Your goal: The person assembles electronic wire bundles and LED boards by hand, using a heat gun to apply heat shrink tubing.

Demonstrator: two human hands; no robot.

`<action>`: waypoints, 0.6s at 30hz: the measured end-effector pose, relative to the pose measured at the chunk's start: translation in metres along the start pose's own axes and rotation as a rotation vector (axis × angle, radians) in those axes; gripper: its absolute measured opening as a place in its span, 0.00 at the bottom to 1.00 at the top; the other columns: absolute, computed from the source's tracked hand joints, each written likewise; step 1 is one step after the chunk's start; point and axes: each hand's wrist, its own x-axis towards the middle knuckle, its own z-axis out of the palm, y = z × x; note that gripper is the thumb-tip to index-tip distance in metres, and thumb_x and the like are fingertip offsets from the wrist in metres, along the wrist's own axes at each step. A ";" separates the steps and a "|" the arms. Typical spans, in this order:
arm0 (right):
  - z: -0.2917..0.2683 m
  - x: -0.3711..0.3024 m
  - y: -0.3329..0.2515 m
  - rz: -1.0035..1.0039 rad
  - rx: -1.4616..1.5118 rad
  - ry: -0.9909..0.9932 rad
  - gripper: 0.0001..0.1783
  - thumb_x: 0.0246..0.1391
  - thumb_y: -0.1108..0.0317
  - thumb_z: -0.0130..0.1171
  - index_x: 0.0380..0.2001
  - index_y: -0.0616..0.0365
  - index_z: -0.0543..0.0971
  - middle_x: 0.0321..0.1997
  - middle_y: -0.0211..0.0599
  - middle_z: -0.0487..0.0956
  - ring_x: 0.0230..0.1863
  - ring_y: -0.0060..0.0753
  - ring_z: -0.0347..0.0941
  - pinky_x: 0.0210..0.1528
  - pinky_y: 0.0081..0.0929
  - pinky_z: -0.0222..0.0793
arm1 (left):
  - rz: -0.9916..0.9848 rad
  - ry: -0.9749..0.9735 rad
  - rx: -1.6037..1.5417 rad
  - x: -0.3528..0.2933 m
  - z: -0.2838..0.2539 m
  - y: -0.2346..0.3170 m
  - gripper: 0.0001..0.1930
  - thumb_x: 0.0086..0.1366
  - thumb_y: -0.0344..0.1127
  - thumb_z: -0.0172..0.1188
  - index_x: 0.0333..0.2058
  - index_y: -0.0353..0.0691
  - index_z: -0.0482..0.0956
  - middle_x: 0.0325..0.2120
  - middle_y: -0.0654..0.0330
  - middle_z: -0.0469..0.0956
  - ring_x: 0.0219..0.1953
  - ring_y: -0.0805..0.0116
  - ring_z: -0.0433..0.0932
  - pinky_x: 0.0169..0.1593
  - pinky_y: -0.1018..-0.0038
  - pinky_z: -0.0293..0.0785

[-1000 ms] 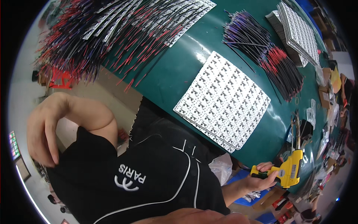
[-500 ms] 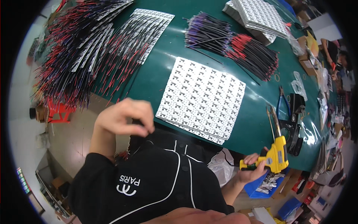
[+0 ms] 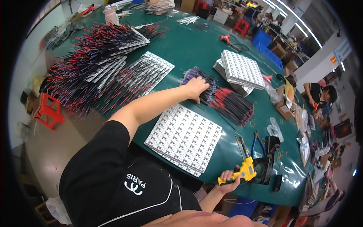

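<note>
Upper centre of frame: left hand (image 3: 196, 87) outstretched, fingers curled onto purple wire bundle (image 3: 198, 81) on table (image 3: 196, 45), strands running up-left. Lower right: right hand (image 3: 228, 178) clenched around yellow glue gun (image 3: 245, 171).

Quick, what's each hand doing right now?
Left hand: reaching out, fingers resting on the wire bundle; grip cannot be told.
Right hand: closed around the yellow tool.

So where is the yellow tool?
In the head view, the yellow tool is in the right hand, at the green table's near edge, right of the white sheets.
</note>
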 end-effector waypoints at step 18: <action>-0.003 0.003 -0.001 0.011 0.054 0.002 0.25 0.59 0.54 0.41 0.49 0.64 0.65 0.13 0.27 0.60 0.12 0.18 0.53 0.14 0.17 0.50 | 0.435 0.006 -0.115 -0.015 -0.023 -0.004 0.21 0.44 0.38 0.68 0.36 0.39 0.70 0.31 0.57 0.69 0.37 0.54 0.71 0.38 0.62 0.68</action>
